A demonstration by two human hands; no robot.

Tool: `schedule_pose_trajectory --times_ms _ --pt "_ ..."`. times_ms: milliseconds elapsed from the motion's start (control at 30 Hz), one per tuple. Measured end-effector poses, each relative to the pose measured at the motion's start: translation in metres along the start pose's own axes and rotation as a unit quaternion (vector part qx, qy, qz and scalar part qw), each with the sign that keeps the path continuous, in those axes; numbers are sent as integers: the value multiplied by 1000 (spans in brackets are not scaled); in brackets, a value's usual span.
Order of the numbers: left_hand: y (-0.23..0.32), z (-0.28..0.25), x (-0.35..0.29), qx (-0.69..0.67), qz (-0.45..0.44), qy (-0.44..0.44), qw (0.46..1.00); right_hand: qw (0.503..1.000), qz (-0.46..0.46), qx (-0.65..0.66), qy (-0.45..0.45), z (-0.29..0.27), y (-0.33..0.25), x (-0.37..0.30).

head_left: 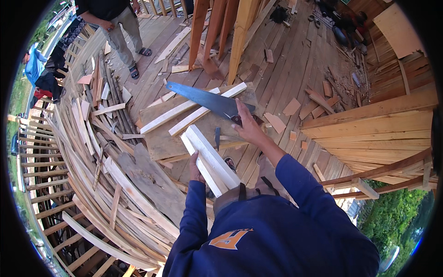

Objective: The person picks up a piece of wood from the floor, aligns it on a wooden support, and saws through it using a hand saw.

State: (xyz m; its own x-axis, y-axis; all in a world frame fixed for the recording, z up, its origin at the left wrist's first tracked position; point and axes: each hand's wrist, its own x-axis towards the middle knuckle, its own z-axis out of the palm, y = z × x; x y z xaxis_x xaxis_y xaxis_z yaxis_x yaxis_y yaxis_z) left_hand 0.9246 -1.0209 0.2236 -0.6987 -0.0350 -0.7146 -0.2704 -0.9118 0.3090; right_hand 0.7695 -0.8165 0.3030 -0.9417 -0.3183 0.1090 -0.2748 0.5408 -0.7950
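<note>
My right hand (249, 125) is closed round the dark handle of a handsaw (196, 95). Its long blue-grey blade points out to the left, above two pale wooden battens (161, 116) lying side by side on a wide board (154, 147). Closer to my body, my left hand (196, 167) grips pale wooden strips (208, 152) by their left edge. Their near ends rest against my waist and their far ends tilt outward. Just right of the strips lies a hammer (217, 137) with a dark head.
Long curved planks (115, 198) and offcuts are piled at my left, beside a slatted frame (48, 182). Reddish upright posts (214, 37) stand ahead. A person (122, 32) stands at the far left. A planked wooden wall (369, 134) rises at my right; scraps (320, 104) litter the deck.
</note>
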Motion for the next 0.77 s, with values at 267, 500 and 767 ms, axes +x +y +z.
schedule_pose_trajectory --times_ms 267,500,767 --pt "21 -37 -27 54 16 66 996 914 -32 -292 -281 75 97 -46" --pt "2 -60 -52 85 55 75 992 927 44 -233 -290 99 108 -41" --pt "2 -6 84 91 71 -1 993 950 223 63 -210 3 93 -131"
